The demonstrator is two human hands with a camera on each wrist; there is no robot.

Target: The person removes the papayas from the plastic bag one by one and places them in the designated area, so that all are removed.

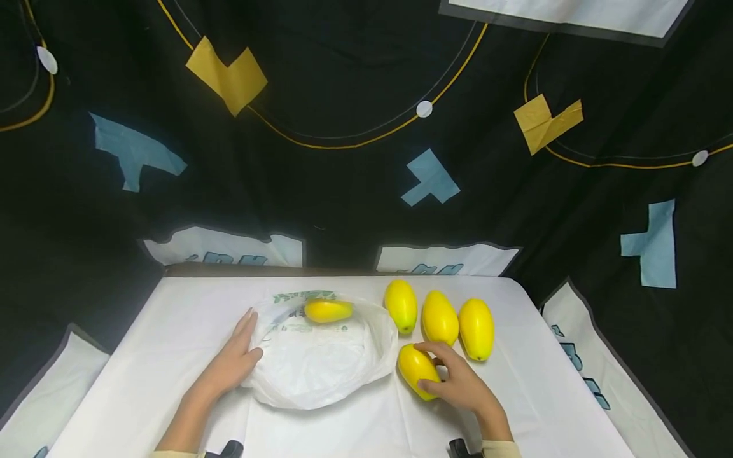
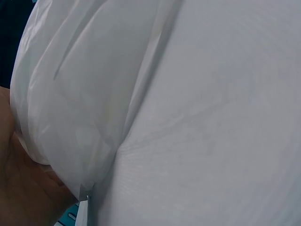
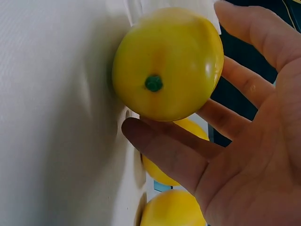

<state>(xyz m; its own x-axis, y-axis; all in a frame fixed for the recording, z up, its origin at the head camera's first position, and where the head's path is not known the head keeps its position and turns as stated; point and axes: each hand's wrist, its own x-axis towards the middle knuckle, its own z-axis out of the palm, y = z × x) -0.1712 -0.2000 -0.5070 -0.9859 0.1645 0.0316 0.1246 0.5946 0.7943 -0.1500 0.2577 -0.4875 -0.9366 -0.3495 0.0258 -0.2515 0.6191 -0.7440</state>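
A white plastic bag (image 1: 321, 362) with faint green print lies mouth-open on the table, and one yellow mango (image 1: 328, 311) shows inside it. My left hand (image 1: 231, 362) rests against the bag's left rim, its fingers fairly straight. In the left wrist view, the bag (image 2: 89, 94) hides most of the left hand (image 2: 28, 188). Right of the bag, my right hand (image 1: 458, 381) has its fingers and thumb around another mango (image 1: 417, 371). In the right wrist view, this oval mango (image 3: 167, 66) has a green stem nub; the right hand's (image 3: 249, 141) thumb is at one side, fingers at the other.
Three more mangoes stand behind the right hand: a left one (image 1: 401, 306), a middle one (image 1: 439, 318) and a right one (image 1: 476, 329). They lie on a white-covered table (image 1: 544, 394). A black curtain (image 1: 343, 197) with taped shapes hangs beyond.
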